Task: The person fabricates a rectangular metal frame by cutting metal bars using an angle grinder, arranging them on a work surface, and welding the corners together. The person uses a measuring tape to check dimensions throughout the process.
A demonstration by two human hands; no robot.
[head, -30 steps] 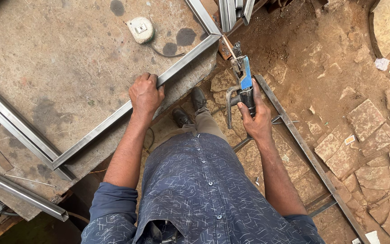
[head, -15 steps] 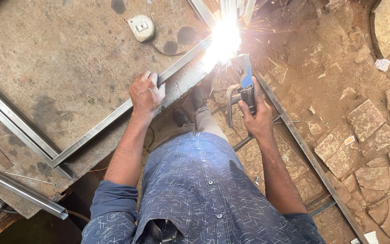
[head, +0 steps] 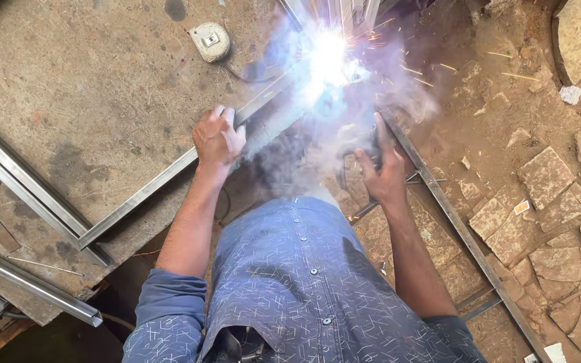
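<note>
Both hands closed, left hand [head: 218, 138] gripping bar [head: 163, 180], right hand [head: 382, 168] torch

Stained grey workbench [head: 89, 81], long steel bars [head: 149, 188] across it, small round device [head: 210, 40] (corded) near the top edge

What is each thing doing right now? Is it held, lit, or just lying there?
Left hand: pressing down on the bar.
Bar: lying slanted on the table edge, held.
Right hand: gripping a dark tool handle, mostly hidden by smoke.
Weld spot: glaring, sparking, smoking.
Round box: lying untouched on the table.
</note>
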